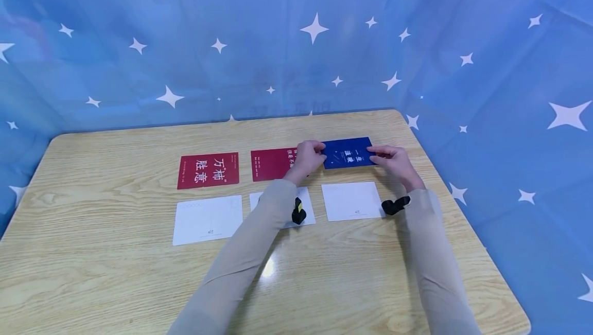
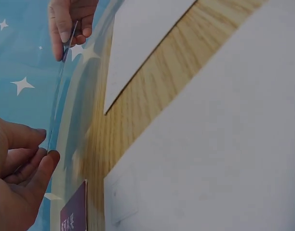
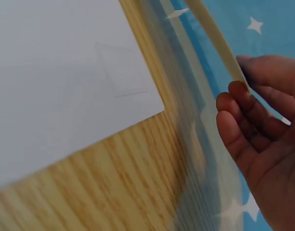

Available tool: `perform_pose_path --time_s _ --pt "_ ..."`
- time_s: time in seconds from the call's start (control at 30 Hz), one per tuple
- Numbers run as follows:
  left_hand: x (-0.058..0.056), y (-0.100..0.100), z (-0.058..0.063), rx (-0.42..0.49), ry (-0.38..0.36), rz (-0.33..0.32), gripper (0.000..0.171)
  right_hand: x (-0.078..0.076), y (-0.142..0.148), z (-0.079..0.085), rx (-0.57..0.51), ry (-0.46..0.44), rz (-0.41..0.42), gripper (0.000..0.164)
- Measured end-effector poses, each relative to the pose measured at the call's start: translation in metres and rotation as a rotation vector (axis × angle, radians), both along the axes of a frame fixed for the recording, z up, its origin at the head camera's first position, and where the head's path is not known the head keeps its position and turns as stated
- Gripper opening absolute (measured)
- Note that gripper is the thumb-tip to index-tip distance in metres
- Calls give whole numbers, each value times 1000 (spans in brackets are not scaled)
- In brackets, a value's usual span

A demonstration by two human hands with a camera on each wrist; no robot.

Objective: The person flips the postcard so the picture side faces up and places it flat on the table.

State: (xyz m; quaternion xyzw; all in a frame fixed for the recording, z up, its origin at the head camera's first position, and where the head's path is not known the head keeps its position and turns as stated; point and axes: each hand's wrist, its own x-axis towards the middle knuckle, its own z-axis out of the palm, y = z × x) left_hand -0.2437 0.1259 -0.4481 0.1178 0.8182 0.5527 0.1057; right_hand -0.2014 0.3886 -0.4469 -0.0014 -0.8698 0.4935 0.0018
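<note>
Both hands pinch a blue postcard (image 1: 340,156) with white lettering by its two short ends. My left hand (image 1: 308,158) grips its left end; my right hand (image 1: 393,162) has the right end between thumb and fingers. In the left wrist view the postcard appears edge-on, raised off the table, between the left hand (image 2: 22,168) and the other hand (image 2: 74,24). The right wrist view shows the right hand (image 3: 268,110) at one end of it. Under my left hand lies a dark red postcard (image 1: 269,164), partly covered by that hand.
A red postcard (image 1: 208,170) lies farther left in the back row. In front are white cards: one at left (image 1: 208,219), a middle card (image 1: 306,211) partly under my left forearm, and a right card (image 1: 352,201). The wooden table (image 1: 92,211) meets a blue starry cloth (image 1: 278,41).
</note>
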Motion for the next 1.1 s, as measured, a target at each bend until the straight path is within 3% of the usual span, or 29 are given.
perform_pose_path --time_s 0.13,0.33,0.43,0.87,1.1 --pt "-1 0 -1 -71 21 -23 31 -4 0 -4 52 -5 31 34" --pt "-2 1 -6 -137 37 -47 32 -3 -8 4 115 -71 67 33" --pt "-1 2 -7 -173 42 -58 34 -8 -4 -6 165 -86 61 31" --pt "5 8 1 -390 137 -166 35 -13 -13 3 372 -111 71 33" --pt "8 7 2 -390 81 -161 38 -15 -16 4 377 -170 50 34"
